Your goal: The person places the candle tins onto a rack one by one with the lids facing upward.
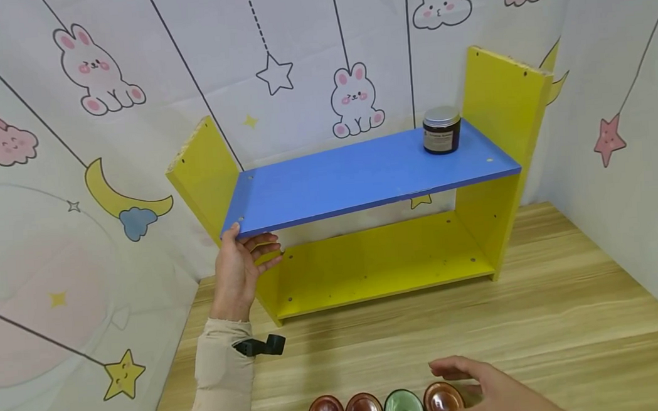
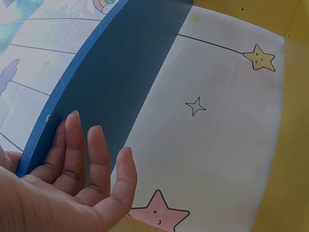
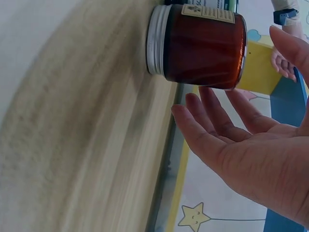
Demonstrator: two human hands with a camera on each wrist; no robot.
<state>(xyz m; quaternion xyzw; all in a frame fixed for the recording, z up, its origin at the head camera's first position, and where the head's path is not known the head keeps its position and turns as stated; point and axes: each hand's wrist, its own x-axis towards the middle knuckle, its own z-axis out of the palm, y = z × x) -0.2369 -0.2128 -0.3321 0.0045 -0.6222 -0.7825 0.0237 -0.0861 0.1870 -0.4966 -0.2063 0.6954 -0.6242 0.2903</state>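
Jar [image 3: 205,50], amber, lid-down on the bench [image 1: 568,316], end of row; right hand [image 1: 495,390] spread wide beside it; left hand [image 1: 237,271] pinching the blue shelf [image 1: 350,179] at its front corner. I'd close evenly, clear of the green jar [image 1: 404,409]. Fingertip contact unclear; row cropped in head view; label [image 3: 207,13] illegible.

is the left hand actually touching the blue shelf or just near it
Touching: the head view shows the thumb of the left hand lying over the front edge of the blue shelf, near its left corner.
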